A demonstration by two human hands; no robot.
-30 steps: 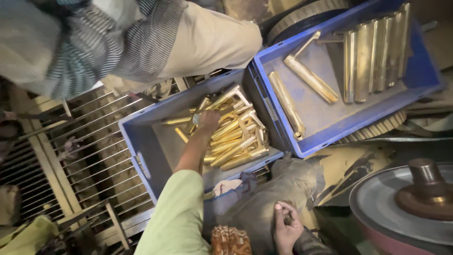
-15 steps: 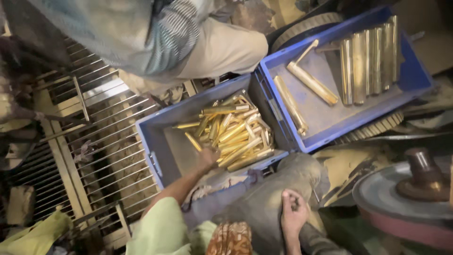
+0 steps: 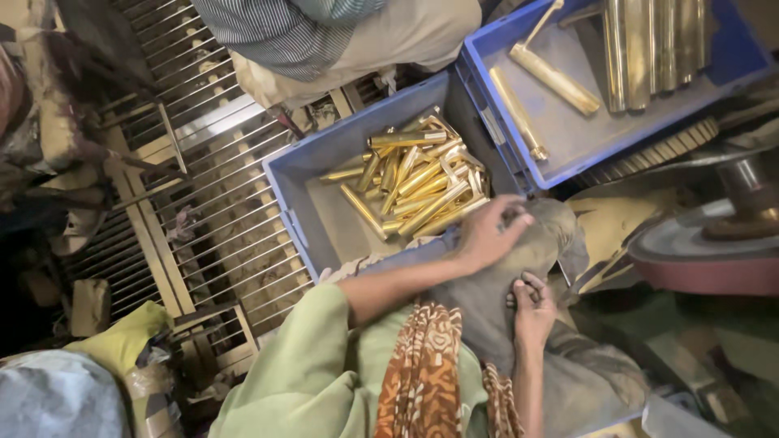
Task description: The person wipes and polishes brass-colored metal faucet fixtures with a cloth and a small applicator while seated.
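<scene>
Both hands, left (image 3: 487, 235) and right (image 3: 533, 312), lie open-gripped on coarse grey cloth (image 3: 487, 300) beside brass tubes (image 3: 414, 186).

A single head-worn view is given, aimed steeply down over the wearer's pale green sleeve (image 3: 324, 357) and lap. The left hand (image 3: 487, 235) and right hand (image 3: 531, 312) are seen close, near frame centre. Beyond them, the blue plastic crate of short brass tubes (image 3: 292, 174) is framed at mid-distance, and a second blue plastic crate of longer brass rods (image 3: 730, 40) is cut by the upper right edge.
</scene>
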